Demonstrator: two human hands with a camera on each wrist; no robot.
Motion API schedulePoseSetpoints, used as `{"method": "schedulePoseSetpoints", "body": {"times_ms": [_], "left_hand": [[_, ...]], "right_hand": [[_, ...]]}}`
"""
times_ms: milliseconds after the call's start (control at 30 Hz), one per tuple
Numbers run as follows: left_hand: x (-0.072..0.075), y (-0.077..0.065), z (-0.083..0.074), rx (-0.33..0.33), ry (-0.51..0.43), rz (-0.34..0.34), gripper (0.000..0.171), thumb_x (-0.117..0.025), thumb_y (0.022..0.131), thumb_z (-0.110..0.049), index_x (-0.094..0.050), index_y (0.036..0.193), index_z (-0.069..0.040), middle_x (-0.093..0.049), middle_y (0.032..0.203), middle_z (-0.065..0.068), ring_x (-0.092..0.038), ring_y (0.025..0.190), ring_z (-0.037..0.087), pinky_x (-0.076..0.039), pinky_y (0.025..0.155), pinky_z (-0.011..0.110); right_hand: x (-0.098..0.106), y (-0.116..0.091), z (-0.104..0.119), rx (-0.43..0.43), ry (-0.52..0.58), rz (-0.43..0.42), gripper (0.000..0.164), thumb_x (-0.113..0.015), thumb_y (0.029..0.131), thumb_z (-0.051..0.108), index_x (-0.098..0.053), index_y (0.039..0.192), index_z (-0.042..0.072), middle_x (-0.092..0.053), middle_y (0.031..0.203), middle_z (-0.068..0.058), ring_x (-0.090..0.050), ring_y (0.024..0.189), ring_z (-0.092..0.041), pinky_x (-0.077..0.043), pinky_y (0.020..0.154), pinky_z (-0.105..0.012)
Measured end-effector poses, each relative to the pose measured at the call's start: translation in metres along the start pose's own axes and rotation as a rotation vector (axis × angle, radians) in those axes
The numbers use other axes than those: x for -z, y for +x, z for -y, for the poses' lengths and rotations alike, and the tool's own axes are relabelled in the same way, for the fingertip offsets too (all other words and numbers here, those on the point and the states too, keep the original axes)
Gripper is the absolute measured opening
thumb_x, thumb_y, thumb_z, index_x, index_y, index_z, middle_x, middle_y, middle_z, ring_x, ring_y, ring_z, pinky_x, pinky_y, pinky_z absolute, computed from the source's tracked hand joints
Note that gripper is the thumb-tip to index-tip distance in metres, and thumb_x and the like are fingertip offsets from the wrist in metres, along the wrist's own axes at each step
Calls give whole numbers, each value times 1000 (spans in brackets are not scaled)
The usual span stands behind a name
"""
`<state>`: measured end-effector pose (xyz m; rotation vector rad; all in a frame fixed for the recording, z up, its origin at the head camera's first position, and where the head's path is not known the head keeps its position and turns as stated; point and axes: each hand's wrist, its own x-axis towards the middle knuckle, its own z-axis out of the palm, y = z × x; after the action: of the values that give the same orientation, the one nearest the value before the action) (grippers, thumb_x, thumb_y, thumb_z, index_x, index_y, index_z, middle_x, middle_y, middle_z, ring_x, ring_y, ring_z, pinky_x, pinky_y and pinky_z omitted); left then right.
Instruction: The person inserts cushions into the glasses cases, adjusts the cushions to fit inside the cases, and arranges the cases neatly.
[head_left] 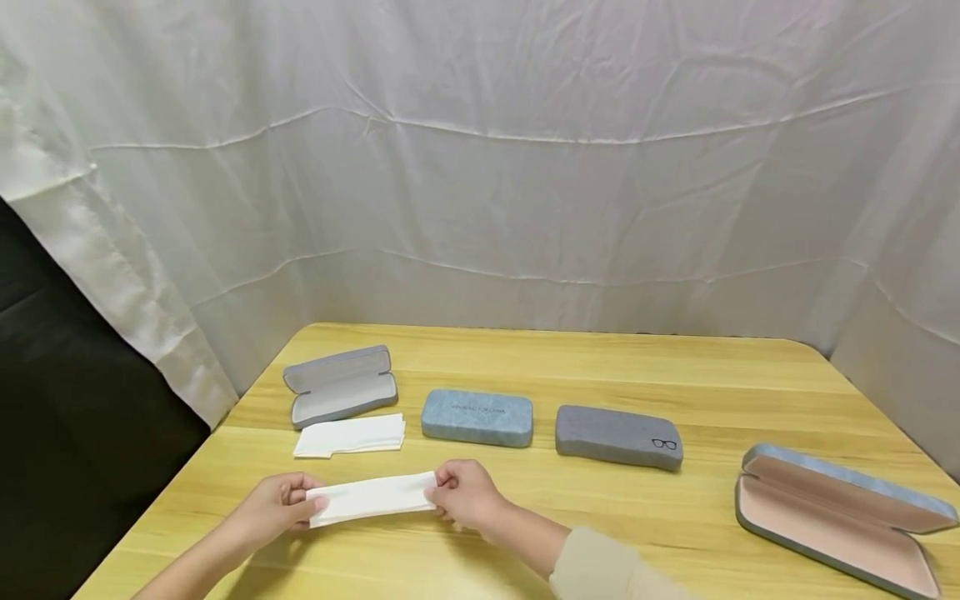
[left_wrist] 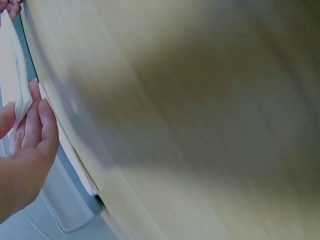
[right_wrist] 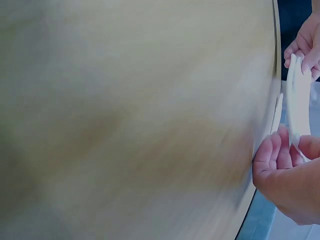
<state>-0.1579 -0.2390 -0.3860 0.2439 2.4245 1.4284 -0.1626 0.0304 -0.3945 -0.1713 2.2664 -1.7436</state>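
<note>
A white cloth (head_left: 375, 497), folded into a long narrow strip, is stretched between both hands above the front of the table. My left hand (head_left: 273, 508) pinches its left end, thumb on top and fingers beneath. The opposite end is pinched by my right hand (head_left: 468, 493). In the left wrist view the folded layers of the cloth (left_wrist: 21, 75) show edge-on between thumb and fingers. Just behind lies a second folded white cloth (head_left: 351, 436), flat on the wood. Beyond that cloth stands an open grey glasses case (head_left: 345, 396) with a pale lining.
A closed light-blue glasses case (head_left: 477, 418) lies mid-table, with a closed grey case (head_left: 618, 437) bearing a glasses print to its right. At the right front sits an open blue case (head_left: 832, 525) with pink lining. White curtain (head_left: 525, 208) hangs behind the wooden table (head_left: 600, 358).
</note>
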Motion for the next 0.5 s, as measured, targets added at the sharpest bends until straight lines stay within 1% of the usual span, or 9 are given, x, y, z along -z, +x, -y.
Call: {"method": "schedulePoseSetpoints", "body": {"times_ms": [67,167,233,300,400,500], "left_hand": [[-4,2,-3,10,-17,-6,36,-58,91,-14,-52,104,18,-69,87,6,-57,72,4,-53,66,22],[-13,6,-7,17,-51,-15,36,-58,91,-15,-52,106,17,-68,85,1,-57,71,6,-53,66,22],[-18,8,-10,14,-73,-12,36,-58,91,-14,-51,107,17,-68,84,2,-59,70,8,-53,66,23],[-23,10,-11,6,-99,-6,36,-58,91,-13,-50,108,18,-69,86,5,-63,71,10,-54,65,23],[-29,13,-15,10,-127,3,35,-57,91,-12,-51,108,17,-70,89,10,-66,72,13,-54,65,24],[-34,15,-21,17,-139,0,34,-58,91,-13,-52,108,15,-70,89,8,-65,73,13,-54,66,25]], "right_hand": [[5,0,-1,8,11,-3,13,-61,85,1,-51,76,0,-50,63,-1,-61,61,-15,-53,54,-28],[15,-2,-2,6,32,5,14,-59,86,0,-49,76,2,-54,62,-2,-64,60,-14,-54,54,-27],[21,-3,-1,-1,45,11,14,-59,86,0,-49,77,3,-54,61,-2,-64,58,-12,-53,53,-26],[27,-5,0,0,52,6,13,-59,86,1,-49,78,2,-52,60,0,-63,58,-10,-53,54,-25],[35,-7,2,14,68,-24,10,-59,87,1,-51,81,-1,-53,61,0,-63,58,-10,-53,55,-24],[42,-10,6,29,90,-58,9,-60,86,1,-53,84,-4,-57,63,-1,-62,59,-10,-53,57,-25]]}}
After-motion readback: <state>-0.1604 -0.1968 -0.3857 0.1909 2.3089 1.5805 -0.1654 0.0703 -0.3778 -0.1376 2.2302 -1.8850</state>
